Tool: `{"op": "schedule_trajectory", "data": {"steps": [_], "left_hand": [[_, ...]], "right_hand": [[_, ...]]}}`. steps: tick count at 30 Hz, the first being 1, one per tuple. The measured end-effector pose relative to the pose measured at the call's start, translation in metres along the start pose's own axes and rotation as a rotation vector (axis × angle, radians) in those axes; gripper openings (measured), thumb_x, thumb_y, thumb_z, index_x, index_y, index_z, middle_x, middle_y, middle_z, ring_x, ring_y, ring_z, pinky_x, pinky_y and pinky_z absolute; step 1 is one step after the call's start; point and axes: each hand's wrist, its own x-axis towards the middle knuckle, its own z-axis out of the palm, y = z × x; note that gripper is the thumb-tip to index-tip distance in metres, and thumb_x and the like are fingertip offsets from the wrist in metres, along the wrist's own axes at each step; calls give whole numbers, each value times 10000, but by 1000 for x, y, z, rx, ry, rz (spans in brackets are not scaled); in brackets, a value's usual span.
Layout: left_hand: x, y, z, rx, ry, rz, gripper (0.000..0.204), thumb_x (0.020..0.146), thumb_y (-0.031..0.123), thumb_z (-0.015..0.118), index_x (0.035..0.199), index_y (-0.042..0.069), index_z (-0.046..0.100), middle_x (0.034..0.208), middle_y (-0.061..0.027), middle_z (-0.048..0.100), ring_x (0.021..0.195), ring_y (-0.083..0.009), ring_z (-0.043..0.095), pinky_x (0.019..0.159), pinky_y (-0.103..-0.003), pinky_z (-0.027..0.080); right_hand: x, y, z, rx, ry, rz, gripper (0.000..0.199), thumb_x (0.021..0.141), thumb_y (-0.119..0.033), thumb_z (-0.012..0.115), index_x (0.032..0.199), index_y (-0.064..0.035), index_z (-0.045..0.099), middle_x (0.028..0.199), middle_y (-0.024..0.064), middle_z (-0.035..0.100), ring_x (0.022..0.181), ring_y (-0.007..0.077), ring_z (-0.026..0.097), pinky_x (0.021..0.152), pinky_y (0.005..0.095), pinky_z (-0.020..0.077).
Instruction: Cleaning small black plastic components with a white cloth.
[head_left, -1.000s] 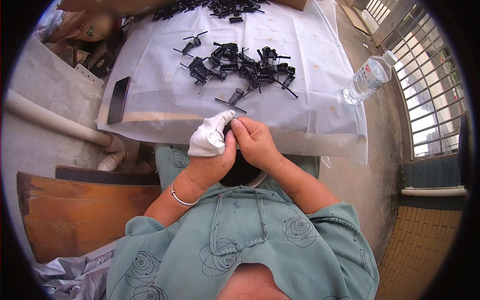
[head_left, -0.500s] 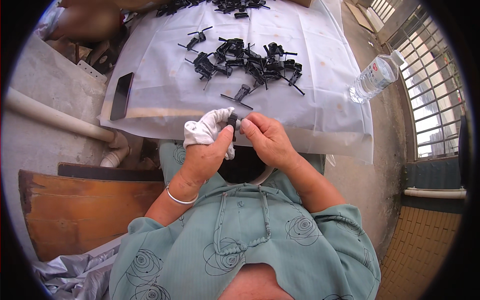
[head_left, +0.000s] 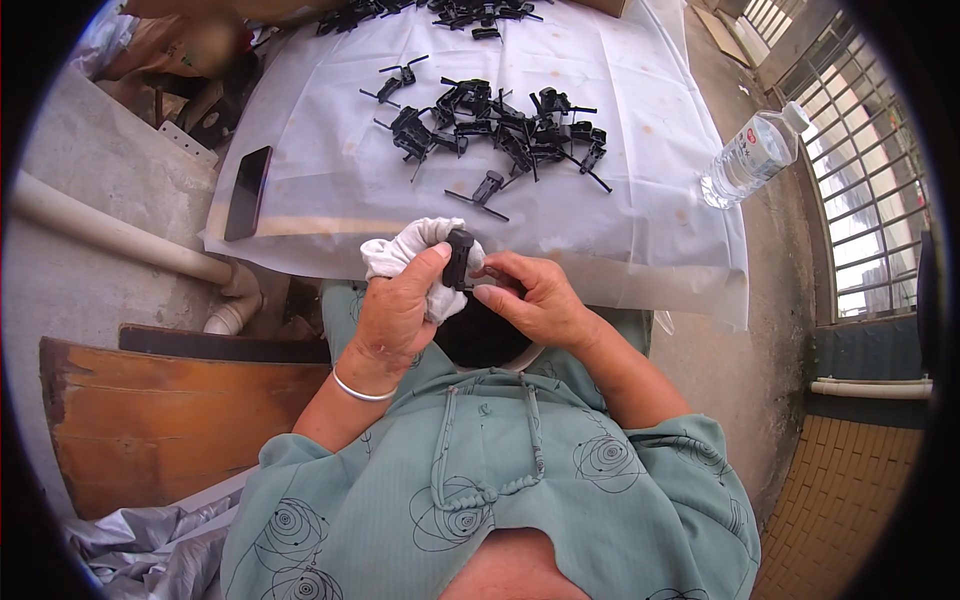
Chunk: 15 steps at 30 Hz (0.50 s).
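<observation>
In front of the table's near edge, my left hand (head_left: 397, 305) is closed round a small black plastic part (head_left: 459, 258), its thumb pressed on the part's side. A bunched white cloth (head_left: 395, 252) is also in that hand, behind and beneath the part. My right hand (head_left: 540, 298) is close against the part's right side, thumb and fingers bent toward each other. Whatever lies between those fingertips is too small to make out. On the table, a similar black part with a thin crossbar (head_left: 487, 188) lies nearest to my hands, apart from a pile of black plastic parts (head_left: 515, 130).
A white plastic sheet (head_left: 330, 190) covers the table. At its left edge lies a dark phone (head_left: 249, 193); at the right stands a clear water bottle (head_left: 750, 158). More black parts (head_left: 485, 12) are at the far edge. A wooden board (head_left: 180, 415) and a pipe (head_left: 120, 232) are left.
My left hand has turned the black part so that more of its broad side shows. My right hand has shifted slightly down, its fingers now lower beside the part.
</observation>
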Motion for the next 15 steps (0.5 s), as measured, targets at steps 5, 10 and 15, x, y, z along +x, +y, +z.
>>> {"op": "schedule_trajectory", "data": {"steps": [5, 10, 15], "left_hand": [[-1, 3, -3, -26, -36, -37, 196, 898, 75, 446, 1087, 46, 487, 880, -87, 596, 595, -92, 502, 474, -204, 403], [-3, 8, 7, 311, -21, 6, 284, 915, 83, 416, 1192, 22, 414, 862, -58, 567, 535, -58, 429, 459, -191, 374], [-8, 6, 4, 415, -289, -139, 384, 882, 83, 373, 1259, 15, 354, 725, -15, 497, 494, -57, 385, 444, -190, 305]], "right_hand": [[-1, 4, -4, -262, 85, -362, 143, 773, -49, 632, 905, -16, 591, 713, 112, 571, 604, 243, 553, 565, 295, 451], [9, -15, -10, -399, 222, -550, 132, 737, -14, 657, 850, -19, 589, 684, 89, 561, 551, 224, 527, 507, 295, 431], [14, -22, -2, -219, 230, -401, 202, 726, -29, 685, 898, -31, 578, 658, 47, 527, 505, 144, 460, 476, 252, 387]]}}
